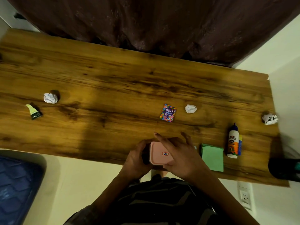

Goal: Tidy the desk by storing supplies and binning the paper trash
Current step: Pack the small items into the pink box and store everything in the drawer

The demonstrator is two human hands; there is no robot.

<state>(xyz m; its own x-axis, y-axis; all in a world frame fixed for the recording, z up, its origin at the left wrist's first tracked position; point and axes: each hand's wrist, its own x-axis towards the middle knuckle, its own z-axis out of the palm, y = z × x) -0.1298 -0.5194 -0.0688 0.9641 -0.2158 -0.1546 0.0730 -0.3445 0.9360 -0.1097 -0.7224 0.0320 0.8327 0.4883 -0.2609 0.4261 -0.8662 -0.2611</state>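
Pink box (pixel 159 153) sits at the tabletop's (pixel 113 82) near edge, the left hand (pixel 135 159) gripping its side; the right hand (pixel 180 155) lies flat-fingered across the lid; best to steady the base while lifting the lid evenly.

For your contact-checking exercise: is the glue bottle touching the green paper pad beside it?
Apart. The head view shows a strip of bare wooden desk between the glue bottle and the green paper pad.
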